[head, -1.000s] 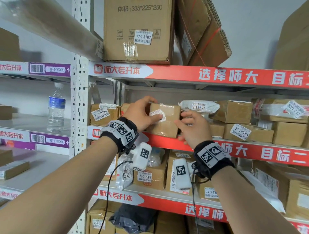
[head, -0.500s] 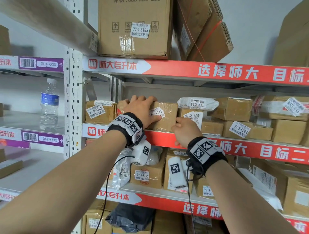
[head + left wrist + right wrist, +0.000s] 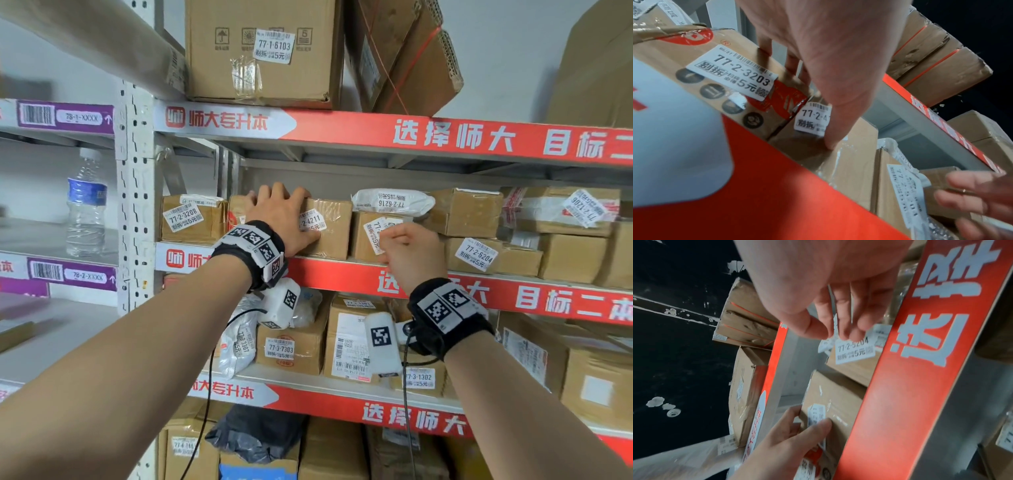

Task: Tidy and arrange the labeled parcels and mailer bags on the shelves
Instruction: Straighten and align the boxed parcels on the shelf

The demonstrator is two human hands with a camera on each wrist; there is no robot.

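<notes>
Up on the second shelf (image 3: 342, 270) of the red-fronted rack, the person's left hand (image 3: 279, 219) is clamped over the small brown parcel labelled 77-2-4211 (image 3: 329, 229): its fingers (image 3: 274, 192) are curled over the top back edge and the thumb presses flat on the front face, partly covering the label. That parcel stands at the shelf's front lip, touching the box with red print, 77-2-3203 (image 3: 731, 78), on its left side, with parcel 77-2-3208 (image 3: 191, 219) further left by the upright.

The right hand (image 3: 411, 257) hangs in front of the next box along (image 3: 368, 236), apart from the held parcel. Its fingers (image 3: 849, 318) are loosely bent and close together, thumb near the fingertips, gripping nothing, just in front of a peeling white label.

A white mailer bag marked 77-2-6216 (image 3: 390, 202) lies on top of that neighbouring box, label upside down. More cartons fill the shelf to the right, one tagged 77-2-6204 (image 3: 474, 255). A water bottle (image 3: 85, 205) stands upright on the adjoining rack to the left.
</notes>
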